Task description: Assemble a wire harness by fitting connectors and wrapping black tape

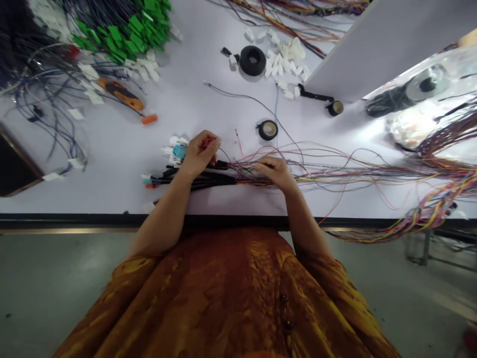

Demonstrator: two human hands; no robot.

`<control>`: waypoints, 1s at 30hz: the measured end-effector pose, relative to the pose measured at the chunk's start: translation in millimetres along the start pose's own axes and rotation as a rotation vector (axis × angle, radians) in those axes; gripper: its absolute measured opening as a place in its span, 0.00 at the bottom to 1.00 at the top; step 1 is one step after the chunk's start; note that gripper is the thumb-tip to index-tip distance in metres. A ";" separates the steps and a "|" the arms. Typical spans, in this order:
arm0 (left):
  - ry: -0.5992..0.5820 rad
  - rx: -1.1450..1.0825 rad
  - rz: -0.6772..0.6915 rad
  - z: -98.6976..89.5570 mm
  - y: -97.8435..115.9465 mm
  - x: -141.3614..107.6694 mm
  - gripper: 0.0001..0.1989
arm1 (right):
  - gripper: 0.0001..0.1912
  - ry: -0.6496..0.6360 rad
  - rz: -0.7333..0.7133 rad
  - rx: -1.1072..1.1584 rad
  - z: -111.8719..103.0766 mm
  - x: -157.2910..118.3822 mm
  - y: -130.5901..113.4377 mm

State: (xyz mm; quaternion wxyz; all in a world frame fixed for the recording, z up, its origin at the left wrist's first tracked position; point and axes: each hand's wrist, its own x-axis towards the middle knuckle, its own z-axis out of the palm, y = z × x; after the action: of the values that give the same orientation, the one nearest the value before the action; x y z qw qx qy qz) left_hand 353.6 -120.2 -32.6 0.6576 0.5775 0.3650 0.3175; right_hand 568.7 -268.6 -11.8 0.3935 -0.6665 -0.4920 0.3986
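Observation:
My left hand [197, 155] is closed around a red connector [208, 142], part of which shows between thumb and fingers. To the right, my right hand [276, 172] has its fingers pinched together at the thin coloured wires [316, 171] of a long harness; exactly which wires it grips is hidden. Black-sleeved branches [212, 179] of the harness lie under and beside my left wrist. Their ends carry white connectors and a light-blue connector [179, 151], with an orange connector [149, 186] lower down. A loose red wire [239, 141] with a terminal lies between the hands.
A small black tape roll [268, 130] lies beyond my right hand, a larger one [252, 60] farther back. Green connectors [122, 37] are heaped at the back left near an orange-and-black tool [121, 93]. An upright white panel [372, 44] stands right. The table's dark edge [238, 221] runs before me.

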 end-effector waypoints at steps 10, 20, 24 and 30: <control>0.012 -0.105 -0.013 -4.7 -12.1 7.9 0.19 | 0.25 0.003 -0.022 0.118 -2.5 -8.7 11.4; 0.087 -0.208 -0.144 1.1 11.1 6.1 0.27 | 0.22 0.393 -0.083 0.503 -18.1 1.3 -13.2; 0.060 -0.250 -0.142 0.0 16.3 7.7 0.29 | 0.17 0.363 -0.180 0.364 -13.7 16.2 -51.7; 0.062 -0.405 -0.126 -4.2 16.5 7.3 0.24 | 0.04 0.160 -0.232 0.083 18.1 51.5 -98.7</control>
State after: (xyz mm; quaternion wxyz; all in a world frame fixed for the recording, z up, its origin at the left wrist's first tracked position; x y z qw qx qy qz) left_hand 354.0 -109.7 -17.3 0.7673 0.3997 0.3491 0.3600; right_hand 528.5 -196.0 64.6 0.5021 -0.6181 -0.5158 0.3160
